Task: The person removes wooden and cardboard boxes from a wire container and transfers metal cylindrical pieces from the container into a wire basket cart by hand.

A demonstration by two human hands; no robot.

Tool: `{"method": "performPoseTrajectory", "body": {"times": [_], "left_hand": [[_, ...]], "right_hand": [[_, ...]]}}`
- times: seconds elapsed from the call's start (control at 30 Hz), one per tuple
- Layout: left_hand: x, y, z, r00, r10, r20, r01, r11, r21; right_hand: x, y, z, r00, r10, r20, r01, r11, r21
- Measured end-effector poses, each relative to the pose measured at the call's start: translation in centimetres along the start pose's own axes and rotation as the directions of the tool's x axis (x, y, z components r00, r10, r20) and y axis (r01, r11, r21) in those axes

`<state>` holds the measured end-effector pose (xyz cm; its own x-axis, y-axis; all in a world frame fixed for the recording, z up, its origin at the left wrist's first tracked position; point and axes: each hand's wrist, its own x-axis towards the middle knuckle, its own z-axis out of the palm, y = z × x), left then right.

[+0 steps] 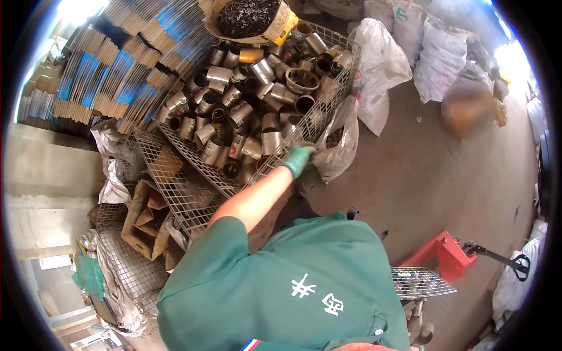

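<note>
One green-gloved left hand (298,159) (I cannot tell whether it grips) is by a grey wire-mesh cage (325,120) holding silvery metal cylinders (240,114).

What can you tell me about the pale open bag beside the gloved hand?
The pale open bag is a limp, whitish sack that looks like thin plastic or woven material. Its creased sides slump around a wide mouth, and small brownish pieces show inside. It sits against or just beside the wire crate, with a larger white sack beyond it. A green-gloved hand is at its left edge; whether it touches the bag is unclear.
</note>
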<state>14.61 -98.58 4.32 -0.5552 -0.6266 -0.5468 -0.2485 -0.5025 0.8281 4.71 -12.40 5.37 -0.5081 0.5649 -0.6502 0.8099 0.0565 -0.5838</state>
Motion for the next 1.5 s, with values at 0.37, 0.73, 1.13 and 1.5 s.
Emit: {"method": "performPoseTrajectory", "body": {"times": [0.37, 0.73, 1.13, 1.5], "left_hand": [[15.7, -1.5, -19.9, 0.856, 0.154, -0.493, -0.265, 0.950, -0.163], [28.9, 8.2, -16.1, 0.853, 0.441, -0.280, -0.069, 0.626, 0.777], [14.5, 7.0, -14.6, 0.961, 0.052, -0.270, -0.143, 0.933, -0.329], [6.6, 7.7, -12.9, 0.928, 0.316, 0.198, -0.314, 0.948, -0.040]], "right_hand": [[-7.0, -1.6, 15.9, 0.903, 0.014, 0.429, 0.108, 0.960, -0.258], [-30.6, -11.7, 44.9, 0.561, -0.221, 0.798, 0.742, 0.562, -0.366], [-45.8, -15.4, 64.3, 0.143, -0.163, 0.976, 0.892, 0.448, -0.056], [-53.4, -12.7, 72.9, 0.109, 0.070, 0.992, 0.466, 0.877, -0.113]]}}
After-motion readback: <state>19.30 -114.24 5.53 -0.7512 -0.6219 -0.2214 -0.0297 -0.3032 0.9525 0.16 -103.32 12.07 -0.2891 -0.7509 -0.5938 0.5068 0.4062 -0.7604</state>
